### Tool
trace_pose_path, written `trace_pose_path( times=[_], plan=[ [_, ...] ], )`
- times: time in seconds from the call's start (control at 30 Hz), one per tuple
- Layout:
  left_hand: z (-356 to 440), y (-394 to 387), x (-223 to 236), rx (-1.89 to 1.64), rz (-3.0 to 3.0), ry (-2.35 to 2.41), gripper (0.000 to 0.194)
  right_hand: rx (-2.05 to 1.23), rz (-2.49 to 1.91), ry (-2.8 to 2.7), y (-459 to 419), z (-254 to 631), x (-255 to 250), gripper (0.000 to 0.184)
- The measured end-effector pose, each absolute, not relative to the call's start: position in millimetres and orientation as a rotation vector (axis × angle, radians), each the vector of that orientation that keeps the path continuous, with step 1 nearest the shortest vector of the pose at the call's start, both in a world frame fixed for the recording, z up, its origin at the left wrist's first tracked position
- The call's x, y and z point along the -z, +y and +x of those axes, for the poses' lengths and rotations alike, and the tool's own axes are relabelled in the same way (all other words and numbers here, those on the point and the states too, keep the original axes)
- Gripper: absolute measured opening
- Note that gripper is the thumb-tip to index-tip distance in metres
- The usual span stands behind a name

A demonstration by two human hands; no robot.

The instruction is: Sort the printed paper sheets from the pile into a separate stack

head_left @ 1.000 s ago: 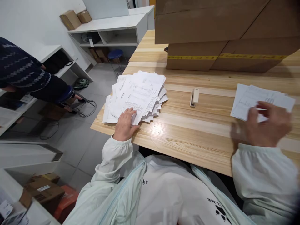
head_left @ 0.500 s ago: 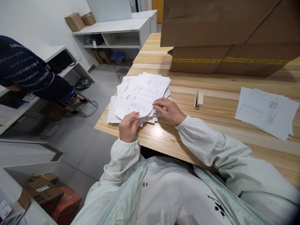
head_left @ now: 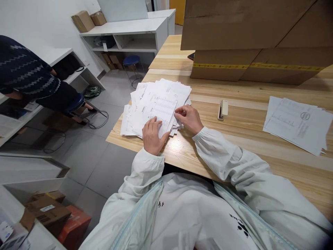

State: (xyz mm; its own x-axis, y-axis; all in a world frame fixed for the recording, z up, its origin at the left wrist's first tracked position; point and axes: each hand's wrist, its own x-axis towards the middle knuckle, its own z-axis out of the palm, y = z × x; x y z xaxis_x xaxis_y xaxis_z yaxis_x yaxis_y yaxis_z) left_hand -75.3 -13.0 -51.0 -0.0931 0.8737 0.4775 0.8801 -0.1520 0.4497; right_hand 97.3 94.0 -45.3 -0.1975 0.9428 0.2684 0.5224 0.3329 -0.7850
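Observation:
A loose, uneven pile of printed paper sheets (head_left: 156, 100) lies near the left corner of the wooden table. My left hand (head_left: 153, 136) rests on the pile's near edge, palm down with its fingers spread over the top sheet. At the pile's right edge is my right hand (head_left: 189, 119), its thumb and forefinger pinched at the edge of the paper. A small cream stapler (head_left: 223, 109) stands on the table to the right of that hand. Farther right lies a second, smaller stack of printed sheets (head_left: 298, 125) with a round stamp on it.
Large cardboard boxes (head_left: 221, 66) stand along the table's back, with a dark phone-like object (head_left: 191, 56) beside them. At left, a person in a patterned dark top (head_left: 28, 69) sits on a stool. A blue stool (head_left: 131, 60) and white shelves (head_left: 130, 26) are behind.
My left hand has moved right from the pile's lower left edge and now lies flatter on the top sheet. My right hand has stayed at the right edge, shifting slightly.

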Motion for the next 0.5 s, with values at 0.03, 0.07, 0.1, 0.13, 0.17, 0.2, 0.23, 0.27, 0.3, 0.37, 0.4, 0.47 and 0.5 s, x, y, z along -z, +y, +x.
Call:
trace_pose_path(
  times=[0.03,0.07,0.1,0.13,0.17,0.2,0.23,0.27,0.3,0.37,0.4,0.47,0.5],
  plan=[
    [-72.7,-10.1,51.4,1.054,-2.093,-2.067,0.044,-0.714,-1.299,-1.832,94.0,96.4,45.2,0.008],
    [-70.5,-7.8,51.8,1.027,-2.075,-2.087,0.044,-0.718,-1.297,-1.821,93.6,95.7,45.2,0.009],
    [-68.8,-6.2,52.1,1.015,-2.057,-2.099,0.044,-0.721,-1.29,-1.81,93.0,95.1,45.3,0.011],
    [-67.9,-5.2,52.3,1.015,-2.04,-2.105,0.045,-0.728,-1.279,-1.794,92.3,94.7,45.6,0.013],
    [-67.7,-4.7,52.3,1.021,-2.027,-2.107,0.045,-0.74,-1.268,-1.776,91.5,94.4,46.0,0.015],
    [-68.0,-4.5,52.2,1.028,-2.019,-2.106,0.045,-0.755,-1.258,-1.759,90.8,94.1,46.4,0.016],
    [-68.7,-4.5,51.8,1.033,-2.014,-2.104,0.044,-0.771,-1.253,-1.743,90.1,93.8,46.6,0.017],
    [-69.4,-4.5,51.2,1.032,-2.013,-2.101,0.042,-0.782,-1.253,-1.73,89.6,93.4,46.6,0.017],
    [-69.9,-4.6,50.5,1.023,-2.014,-2.098,0.04,-0.787,-1.257,-1.722,89.1,93.0,46.4,0.018],
    [-69.7,-4.5,48.7,0.984,-2.019,-2.096,0.04,-0.774,-1.267,-1.726,88.2,91.7,45.1,0.017],
    [-69.0,-4.2,47.9,0.962,-2.02,-2.095,0.041,-0.756,-1.273,-1.739,87.6,90.9,44.2,0.017],
    [-67.3,-2.8,46.8,0.928,-2.017,-2.086,0.044,-0.694,-1.281,-1.799,85.8,89.0,41.8,0.017],
    [-66.9,-1.8,46.6,0.923,-2.015,-2.073,0.041,-0.649,-1.284,-1.842,84.4,87.9,40.5,0.017]
  ],
)
